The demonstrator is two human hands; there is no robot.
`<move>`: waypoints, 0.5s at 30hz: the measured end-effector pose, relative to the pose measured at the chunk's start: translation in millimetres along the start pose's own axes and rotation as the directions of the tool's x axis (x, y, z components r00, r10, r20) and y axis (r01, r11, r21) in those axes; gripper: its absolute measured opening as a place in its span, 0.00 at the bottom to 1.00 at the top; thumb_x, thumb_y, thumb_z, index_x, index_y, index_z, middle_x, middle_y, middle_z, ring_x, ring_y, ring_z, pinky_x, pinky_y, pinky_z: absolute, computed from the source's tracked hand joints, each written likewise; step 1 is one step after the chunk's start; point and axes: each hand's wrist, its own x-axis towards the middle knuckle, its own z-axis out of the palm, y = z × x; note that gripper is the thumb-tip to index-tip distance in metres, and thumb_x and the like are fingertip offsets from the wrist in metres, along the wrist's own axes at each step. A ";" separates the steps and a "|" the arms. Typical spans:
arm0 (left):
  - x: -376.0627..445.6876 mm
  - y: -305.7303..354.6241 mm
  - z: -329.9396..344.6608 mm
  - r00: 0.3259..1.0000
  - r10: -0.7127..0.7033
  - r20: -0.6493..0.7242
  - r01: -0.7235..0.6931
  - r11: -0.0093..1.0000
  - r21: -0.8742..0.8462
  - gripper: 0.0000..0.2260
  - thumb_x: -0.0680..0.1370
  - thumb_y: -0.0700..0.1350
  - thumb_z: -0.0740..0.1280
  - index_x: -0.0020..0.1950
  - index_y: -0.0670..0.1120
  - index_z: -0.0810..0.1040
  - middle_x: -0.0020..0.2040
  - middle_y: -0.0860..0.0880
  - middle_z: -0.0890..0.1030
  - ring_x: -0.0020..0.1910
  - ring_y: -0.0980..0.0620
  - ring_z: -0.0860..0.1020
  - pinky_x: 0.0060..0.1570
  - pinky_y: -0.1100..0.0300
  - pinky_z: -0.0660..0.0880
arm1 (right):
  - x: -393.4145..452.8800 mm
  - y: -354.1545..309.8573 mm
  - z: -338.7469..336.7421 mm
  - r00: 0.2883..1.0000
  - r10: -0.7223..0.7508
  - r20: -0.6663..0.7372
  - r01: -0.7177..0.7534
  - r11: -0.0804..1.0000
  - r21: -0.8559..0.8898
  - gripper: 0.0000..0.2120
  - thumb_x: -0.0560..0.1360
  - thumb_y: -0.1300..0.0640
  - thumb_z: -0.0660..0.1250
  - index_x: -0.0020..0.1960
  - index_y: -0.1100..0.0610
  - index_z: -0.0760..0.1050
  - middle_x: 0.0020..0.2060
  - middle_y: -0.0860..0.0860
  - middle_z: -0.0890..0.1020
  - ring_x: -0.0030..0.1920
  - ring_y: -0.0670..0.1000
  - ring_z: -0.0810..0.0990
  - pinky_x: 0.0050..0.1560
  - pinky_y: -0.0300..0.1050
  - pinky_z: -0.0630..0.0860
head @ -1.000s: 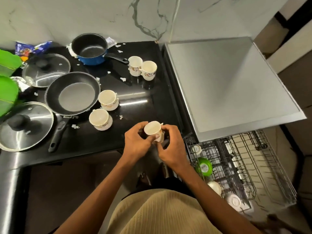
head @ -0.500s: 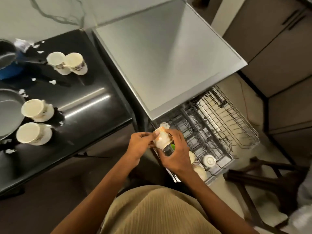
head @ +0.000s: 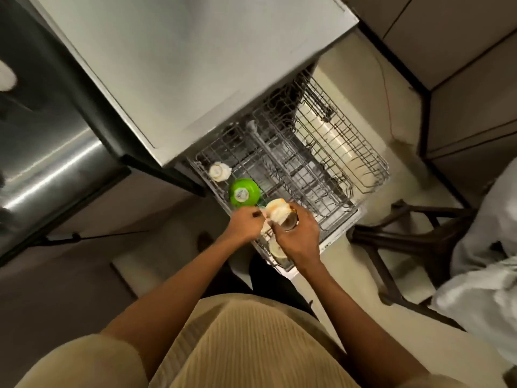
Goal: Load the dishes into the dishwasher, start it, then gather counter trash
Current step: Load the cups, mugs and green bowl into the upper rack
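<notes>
Head view, looking straight down. One white cup [head: 279, 212] at frame centre, tilted, mouth toward lower right, held above the near left corner of the pulled-out dishwasher rack [head: 313, 175]. Two hands on it: right hand [head: 298, 233] curled round the cup's body from below and right, left hand [head: 243, 224] pinching at the cup's left side, perhaps the handle, though blur hides the exact hold. Both forearms rising from the bottom of the frame, converging at centre.

Already in the rack, three pieces countable: one small white cup [head: 218, 171] upside down at the rack's upper left, one green bowl [head: 242, 192] upside down just below it with a round label on its base, one pale round dish [head: 275, 249] partly hidden under the right hand. Second wire basket section [head: 344, 141] toward the right, with something pale beneath it, too unclear to name.

Grey dishwasher top [head: 181, 65] filling the upper middle, overhanging the rack's far end. Shiny dark counter [head: 42, 141] at the left edge, one white object [head: 7, 79] on it cut off by the frame. Dark wooden chair [head: 414, 233] at right, just beside the rack's corner, white cloth [head: 481, 289] heaped at lower right. Beige cabinet fronts [head: 470, 79] at upper right. Ribbed tan shirt [head: 237, 345] across the bottom.
</notes>
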 end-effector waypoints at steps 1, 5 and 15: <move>1.2 0.2 4.8 1.000 0.028 0.004 -0.028 0.997 0.072 0.13 0.77 0.46 0.67 0.50 0.37 0.83 0.48 0.37 0.84 0.51 0.41 0.82 0.49 0.52 0.75 | 5.8 5.3 -1.7 0.999 0.040 0.008 -0.040 0.999 -0.018 0.31 0.67 0.48 0.80 0.66 0.56 0.77 0.58 0.55 0.81 0.59 0.56 0.79 0.59 0.42 0.71; 17.6 -14.2 28.5 0.990 0.060 0.124 -0.100 0.933 0.346 0.22 0.75 0.51 0.64 0.64 0.38 0.77 0.62 0.36 0.79 0.61 0.37 0.78 0.61 0.49 0.74 | 35.6 21.2 -5.8 0.984 0.161 0.072 -0.155 0.985 -0.079 0.32 0.70 0.47 0.78 0.70 0.57 0.76 0.62 0.58 0.78 0.62 0.59 0.77 0.63 0.46 0.72; 41.5 -33.7 54.1 0.963 0.023 0.268 -0.206 0.705 0.679 0.34 0.81 0.52 0.60 0.81 0.40 0.52 0.82 0.39 0.50 0.81 0.42 0.50 0.78 0.46 0.50 | 91.5 48.1 17.1 0.944 0.262 0.199 -0.215 0.949 -0.231 0.35 0.73 0.51 0.76 0.74 0.61 0.67 0.65 0.58 0.74 0.54 0.54 0.75 0.49 0.39 0.69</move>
